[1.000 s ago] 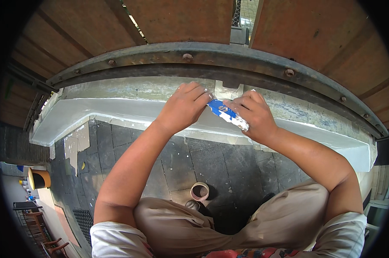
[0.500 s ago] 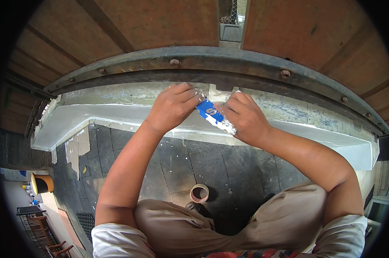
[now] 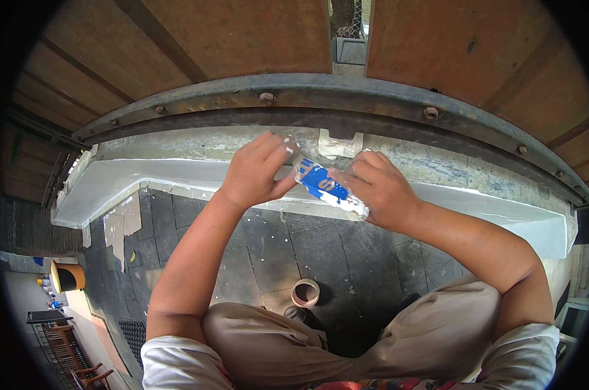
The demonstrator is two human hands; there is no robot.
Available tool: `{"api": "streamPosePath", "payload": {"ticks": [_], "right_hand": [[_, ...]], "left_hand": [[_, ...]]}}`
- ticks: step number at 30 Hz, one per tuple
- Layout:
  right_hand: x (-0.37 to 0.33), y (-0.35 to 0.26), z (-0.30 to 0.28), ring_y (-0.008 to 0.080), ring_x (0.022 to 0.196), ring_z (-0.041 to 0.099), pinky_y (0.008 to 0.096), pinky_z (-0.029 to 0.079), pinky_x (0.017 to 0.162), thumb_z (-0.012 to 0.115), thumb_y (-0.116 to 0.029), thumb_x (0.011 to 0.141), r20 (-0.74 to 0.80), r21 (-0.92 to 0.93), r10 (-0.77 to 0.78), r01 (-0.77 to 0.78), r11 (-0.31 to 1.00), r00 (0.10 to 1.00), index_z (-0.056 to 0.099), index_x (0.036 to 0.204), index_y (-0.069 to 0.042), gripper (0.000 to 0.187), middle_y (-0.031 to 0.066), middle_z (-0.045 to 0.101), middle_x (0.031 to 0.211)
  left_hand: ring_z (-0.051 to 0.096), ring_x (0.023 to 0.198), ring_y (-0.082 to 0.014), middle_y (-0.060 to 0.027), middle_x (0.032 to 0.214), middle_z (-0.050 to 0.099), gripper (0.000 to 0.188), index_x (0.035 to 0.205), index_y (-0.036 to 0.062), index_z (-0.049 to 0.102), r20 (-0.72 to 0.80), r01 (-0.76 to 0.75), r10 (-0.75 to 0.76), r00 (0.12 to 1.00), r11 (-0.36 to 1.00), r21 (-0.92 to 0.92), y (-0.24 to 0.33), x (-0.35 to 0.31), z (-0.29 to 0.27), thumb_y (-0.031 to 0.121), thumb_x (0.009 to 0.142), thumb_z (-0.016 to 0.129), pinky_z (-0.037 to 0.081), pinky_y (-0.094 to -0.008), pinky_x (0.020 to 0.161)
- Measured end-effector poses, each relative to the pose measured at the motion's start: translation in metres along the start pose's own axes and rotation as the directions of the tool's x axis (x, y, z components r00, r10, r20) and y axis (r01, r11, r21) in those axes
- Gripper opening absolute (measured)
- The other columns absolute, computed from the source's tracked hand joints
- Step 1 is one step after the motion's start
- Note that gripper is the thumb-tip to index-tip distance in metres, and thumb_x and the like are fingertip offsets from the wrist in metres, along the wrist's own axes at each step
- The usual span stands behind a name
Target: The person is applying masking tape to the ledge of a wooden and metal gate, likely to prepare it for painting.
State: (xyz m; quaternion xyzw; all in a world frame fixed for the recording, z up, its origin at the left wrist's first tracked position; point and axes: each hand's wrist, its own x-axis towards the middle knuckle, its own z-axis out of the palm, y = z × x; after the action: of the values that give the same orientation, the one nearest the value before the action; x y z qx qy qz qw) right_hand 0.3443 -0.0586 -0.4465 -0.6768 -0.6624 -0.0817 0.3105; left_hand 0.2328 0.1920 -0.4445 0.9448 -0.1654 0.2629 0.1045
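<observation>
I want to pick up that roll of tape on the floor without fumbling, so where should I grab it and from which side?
The roll of tape lies flat on the dark tiled floor with its open centre facing up, near the person's knees. It is probably best taken from above: one finger inside the hole, thumb on the outer wall, pinching the ring. The side facing the white ledge looks free of the legs.

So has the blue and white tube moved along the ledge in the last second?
Yes, slightly. The blue and white tube, held in both hands, has shifted left against the pale notch block on the ledge: earlier it lay level with the block, now below and left of it.
</observation>
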Motion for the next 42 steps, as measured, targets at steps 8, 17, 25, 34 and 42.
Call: {"api": "streamPosePath", "payload": {"ticks": [8, 17, 25, 34, 42], "right_hand": [[-0.01, 0.012, -0.02, 0.0254, 0.097, 0.055, 0.0399, 0.045, 0.084, 0.077, -0.009, 0.069, -0.022, -0.089, -0.009, 0.007, 0.996, 1.0, 0.071, 0.115, -0.01, 0.047, 0.0025, 0.065, 0.1], [-0.011, 0.015, -0.021, 0.029, 0.093, 0.055, 0.0405, 0.046, 0.084, 0.081, -0.004, 0.063, -0.018, -0.058, -0.007, 0.006, 0.998, 1.0, 0.072, 0.114, -0.01, 0.052, 0.0062, 0.066, 0.099], [-0.007, 0.015, -0.02, 0.0284, 0.09, 0.056, 0.0398, 0.047, 0.08, 0.082, -0.005, 0.063, -0.075, -0.091, 0.0, -0.007, 0.996, 0.997, 0.073, 0.114, -0.009, 0.052, 0.0068, 0.065, 0.098], [-0.019, 0.013, -0.032, 0.0286, 0.088, 0.057, 0.0377, 0.048, 0.076, 0.08, 0.004, 0.057, 0.003, -0.086, 0.07, -0.07, 0.994, 0.998, 0.071, 0.117, -0.009, 0.062, 0.0077, 0.065, 0.098], [-0.026, 0.018, -0.034, 0.0282, 0.087, 0.057, 0.0381, 0.049, 0.076, 0.079, 0.007, 0.051, 0.018, -0.156, 0.061, -0.057, 0.986, 0.998, 0.07, 0.12, -0.008, 0.071, 0.0075, 0.065, 0.097]], "left_hand": [[0.048, 0.117, -0.0361, -0.0161, 0.123, 0.056, 0.035, 0.11, 0.0054, 0.067, 0.146, 0.184, -0.172, 0.974, 0.98, -0.073, 0.011, 0.009, 0.005, 0.016, 0.076, 0.065, 0.037, -0.0468, 0.101], [0.041, 0.124, -0.0377, -0.0187, 0.131, 0.053, 0.039, 0.115, 0.0067, 0.07, 0.22, 0.35, -0.304, 0.927, 0.911, -0.218, 0.017, 0.01, 0.006, 0.015, 0.078, 0.06, 0.03, -0.0467, 0.107], [0.044, 0.122, -0.0378, -0.0197, 0.124, 0.054, 0.029, 0.107, 0.0039, 0.068, 0.148, 0.414, -0.386, 0.91, 0.86, -0.299, 0.036, 0.019, 0.003, 0.006, 0.079, 0.06, 0.036, -0.0434, 0.106], [0.061, 0.086, -0.0289, -0.0082, 0.086, 0.062, 0.021, 0.09, 0.0028, 0.067, -0.041, 0.0, -0.005, 0.999, 0.993, -0.12, 0.035, 0.018, 0.015, 0.002, 0.072, 0.077, 0.05, -0.0406, 0.076], [0.061, 0.083, -0.028, -0.0091, 0.086, 0.063, 0.018, 0.088, 0.003, 0.067, -0.05, 0.018, -0.024, 0.998, 0.995, -0.101, 0.045, 0.022, 0.023, -0.001, 0.073, 0.076, 0.051, -0.0393, 0.072]]}}
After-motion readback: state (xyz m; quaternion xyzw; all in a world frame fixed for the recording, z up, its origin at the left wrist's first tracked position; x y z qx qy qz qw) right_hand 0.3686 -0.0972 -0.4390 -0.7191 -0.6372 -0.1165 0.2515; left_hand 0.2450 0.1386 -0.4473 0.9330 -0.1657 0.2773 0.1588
